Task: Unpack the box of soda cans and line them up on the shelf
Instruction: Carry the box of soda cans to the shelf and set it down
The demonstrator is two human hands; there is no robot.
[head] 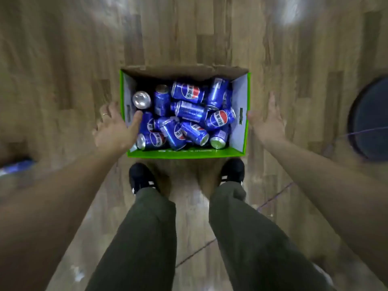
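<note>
Both open hands, left hand (114, 131) and right hand (267, 122), flanking can-filled box (244, 122).

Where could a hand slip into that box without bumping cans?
Only the dark far-left corner of the box, behind the upright can, looks free. Elsewhere cans lie piled wall to wall. Bare floor surrounds the box.

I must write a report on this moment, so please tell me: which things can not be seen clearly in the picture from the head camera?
- The shelf: not in the head view at all.
- Lower cans in the box: covered by the top ones, so no count is possible.
- Dark round object: cut by the right edge.
- Blue thing at the left edge: blurred, cannot be identified.
- Left hand and right hand: open beside the box; contact with its walls is unclear.
</note>
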